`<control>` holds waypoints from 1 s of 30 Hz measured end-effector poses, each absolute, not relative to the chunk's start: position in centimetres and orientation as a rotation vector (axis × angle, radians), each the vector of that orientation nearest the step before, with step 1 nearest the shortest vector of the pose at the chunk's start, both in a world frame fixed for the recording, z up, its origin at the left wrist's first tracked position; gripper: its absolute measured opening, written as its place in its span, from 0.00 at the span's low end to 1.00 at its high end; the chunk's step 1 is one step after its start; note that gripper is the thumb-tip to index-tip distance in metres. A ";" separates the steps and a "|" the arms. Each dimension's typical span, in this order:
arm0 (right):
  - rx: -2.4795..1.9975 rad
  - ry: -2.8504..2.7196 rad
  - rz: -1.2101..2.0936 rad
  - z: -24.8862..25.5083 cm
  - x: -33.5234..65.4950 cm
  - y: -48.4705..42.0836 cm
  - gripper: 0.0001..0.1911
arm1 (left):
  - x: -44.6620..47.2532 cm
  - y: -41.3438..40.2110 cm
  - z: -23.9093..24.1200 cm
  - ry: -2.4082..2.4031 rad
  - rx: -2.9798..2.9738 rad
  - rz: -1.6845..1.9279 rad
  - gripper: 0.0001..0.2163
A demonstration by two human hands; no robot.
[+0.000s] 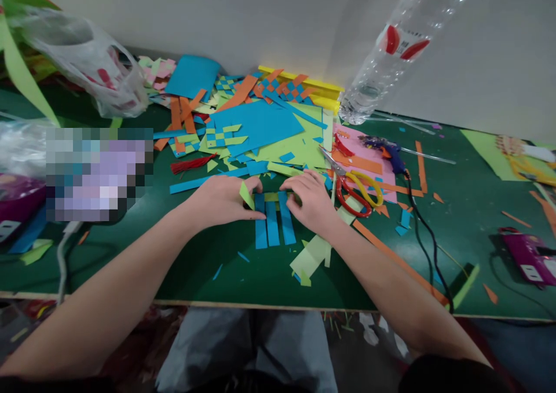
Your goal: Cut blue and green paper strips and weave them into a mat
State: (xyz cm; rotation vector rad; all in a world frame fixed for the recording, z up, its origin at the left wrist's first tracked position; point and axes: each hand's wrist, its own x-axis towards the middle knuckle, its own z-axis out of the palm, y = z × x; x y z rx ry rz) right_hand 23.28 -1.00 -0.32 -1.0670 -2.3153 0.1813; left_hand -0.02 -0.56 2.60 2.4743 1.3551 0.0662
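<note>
Three blue paper strips [273,224] hang down side by side on the green table, crossed near their upper ends by a light green paper strip [271,197]. At the left end of this weave, my left hand [223,199] is closed with the green strip between thumb and fingers; its end sticks up. The left thumb touches the leftmost blue strip. Over on the right, my right hand [313,199] is curled with thumb and forefinger pinching the weave beside the rightmost blue strip. Its fingertips partly hide what they grip.
Scissors with red and yellow handles [356,193] lie right of my right hand, near a blue glue gun [391,155] with a black cord. Coloured paper sheets [264,127] pile up behind. A plastic bottle [369,86] stands at the wall; a plastic bag [99,69] sits left.
</note>
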 end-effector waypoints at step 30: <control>-0.781 -2.604 0.456 0.6 23.7 -1.1 0.25 | -0.1 -0.9 4.0 1.249 2.380 0.664 0.19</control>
